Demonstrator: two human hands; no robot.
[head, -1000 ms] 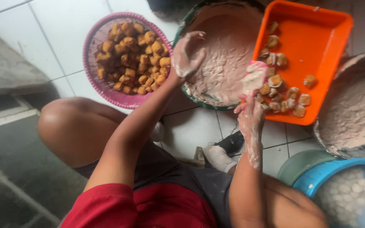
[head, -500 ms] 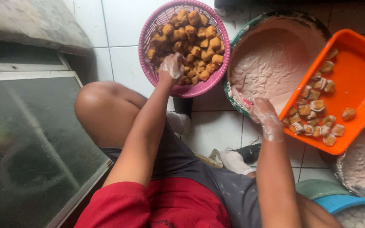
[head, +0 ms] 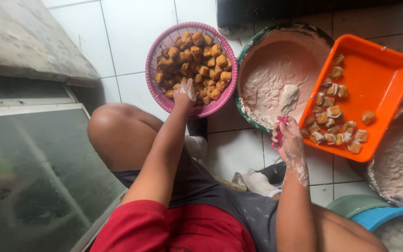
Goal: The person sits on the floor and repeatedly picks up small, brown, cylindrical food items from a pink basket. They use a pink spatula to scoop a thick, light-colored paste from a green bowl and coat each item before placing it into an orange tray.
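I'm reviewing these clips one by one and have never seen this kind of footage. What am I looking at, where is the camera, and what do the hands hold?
There is no machine: a seated person wears a camera on the head, looking down at their own arms and knees. The left hand reaches into a pink basket of browned fried pieces on the tiled floor. The right hand has its grip on a paste-coated spoon over a bowl of pale paste. An orange tray beside it holds filled pieces.

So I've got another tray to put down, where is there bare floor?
Bare white tiles lie left of the pink basket. The orange tray has free room along its right side. Between the paste basin and tray it is crowded.
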